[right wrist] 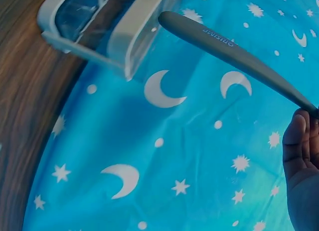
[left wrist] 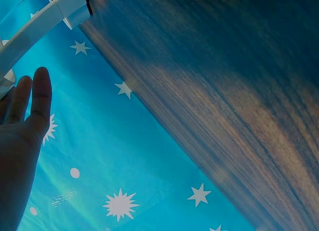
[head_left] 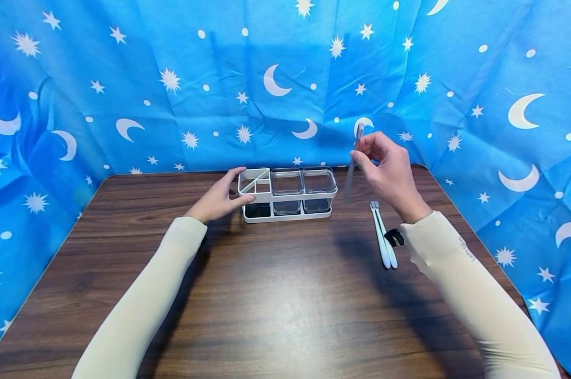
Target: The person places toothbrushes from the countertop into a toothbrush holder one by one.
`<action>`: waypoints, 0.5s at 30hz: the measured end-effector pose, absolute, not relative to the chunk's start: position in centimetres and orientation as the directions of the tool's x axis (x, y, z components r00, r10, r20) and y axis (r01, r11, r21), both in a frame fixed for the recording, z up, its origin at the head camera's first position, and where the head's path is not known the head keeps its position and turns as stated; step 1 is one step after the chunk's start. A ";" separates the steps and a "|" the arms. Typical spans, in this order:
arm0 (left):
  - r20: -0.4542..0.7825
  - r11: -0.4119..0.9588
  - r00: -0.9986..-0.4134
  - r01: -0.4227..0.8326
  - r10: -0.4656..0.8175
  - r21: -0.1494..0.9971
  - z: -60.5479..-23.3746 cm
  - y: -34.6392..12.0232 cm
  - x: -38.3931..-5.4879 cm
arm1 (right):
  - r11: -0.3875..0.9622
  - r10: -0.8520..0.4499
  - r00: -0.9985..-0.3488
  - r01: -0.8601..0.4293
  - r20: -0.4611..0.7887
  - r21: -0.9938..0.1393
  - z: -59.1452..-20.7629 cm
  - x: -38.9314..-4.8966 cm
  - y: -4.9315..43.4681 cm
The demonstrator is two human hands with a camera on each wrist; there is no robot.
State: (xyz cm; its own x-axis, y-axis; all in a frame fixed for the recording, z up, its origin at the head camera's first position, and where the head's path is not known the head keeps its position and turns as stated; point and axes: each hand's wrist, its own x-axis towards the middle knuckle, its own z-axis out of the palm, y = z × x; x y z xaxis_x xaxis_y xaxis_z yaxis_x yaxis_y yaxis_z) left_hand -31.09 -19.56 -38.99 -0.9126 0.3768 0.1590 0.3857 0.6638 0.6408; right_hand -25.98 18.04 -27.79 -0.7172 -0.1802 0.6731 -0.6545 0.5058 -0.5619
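The left hand [head_left: 217, 200] is gripping the rack [head_left: 294, 197]; the right hand [head_left: 390, 169] is pinching a toothbrush [head_left: 350, 176] near it.

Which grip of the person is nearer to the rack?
Left. The left grip holds the rack at its left end; the right grip is raised past the right end, apart from it, pinching a toothbrush.

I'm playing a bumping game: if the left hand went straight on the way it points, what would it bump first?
Most likely the white rack: the left hand is right at its left end, though exact depth is hard to judge.
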 end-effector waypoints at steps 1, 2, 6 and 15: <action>0.159 0.663 -0.912 0.387 0.378 0.641 -39.0 -19.5 -31.1 | 0.492 -0.180 -0.712 -0.663 0.678 -0.565 -27.7 -26.0 17.7; 0.160 0.663 -0.912 0.387 0.377 0.641 -39.0 -19.6 -31.1 | 0.477 -0.181 -0.707 -0.671 0.684 -0.567 -27.5 -26.1 17.4; 0.164 0.664 -0.912 0.388 0.375 0.640 -39.2 -19.5 -31.3 | 0.446 -0.174 -0.701 -0.682 0.691 -0.580 -27.1 -26.2 16.3; 0.170 0.662 -0.910 0.395 0.379 0.636 -39.0 -19.4 -31.2 | 0.416 -0.184 -0.687 -0.703 0.703 -0.577 -27.0 -27.0 14.6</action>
